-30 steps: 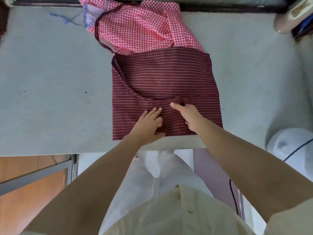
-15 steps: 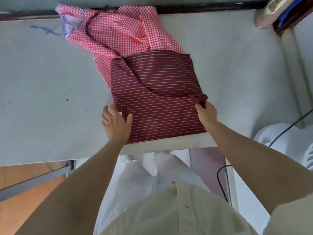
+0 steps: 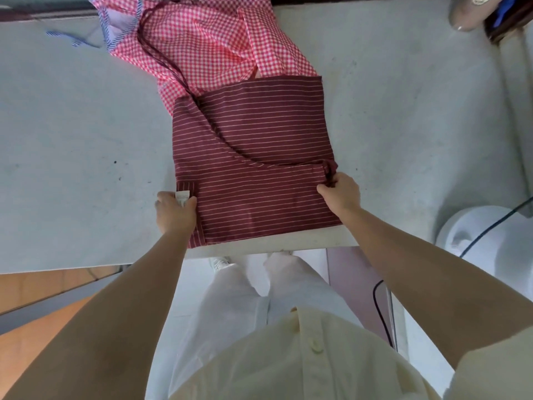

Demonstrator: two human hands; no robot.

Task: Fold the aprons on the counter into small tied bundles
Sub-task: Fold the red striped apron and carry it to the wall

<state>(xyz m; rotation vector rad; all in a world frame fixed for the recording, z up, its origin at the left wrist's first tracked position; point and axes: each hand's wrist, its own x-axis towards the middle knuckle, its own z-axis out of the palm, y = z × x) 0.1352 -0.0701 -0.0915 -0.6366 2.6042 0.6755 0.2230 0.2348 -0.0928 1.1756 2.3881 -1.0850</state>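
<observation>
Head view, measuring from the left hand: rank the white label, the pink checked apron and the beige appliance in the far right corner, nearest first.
1. The white label: at the near left edge of the striped apron, touching the left hand.
2. The pink checked apron: ahead, on the far side of the counter.
3. The beige appliance: far right corner, clearly farthest.

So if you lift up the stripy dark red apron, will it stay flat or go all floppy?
Probably floppy: the striped apron is thin cloth, folded over itself, so it would likely sag between the left hand and right hand gripping its edges. It looks light. Its strap, lying across the checked apron, may trail behind.
</observation>
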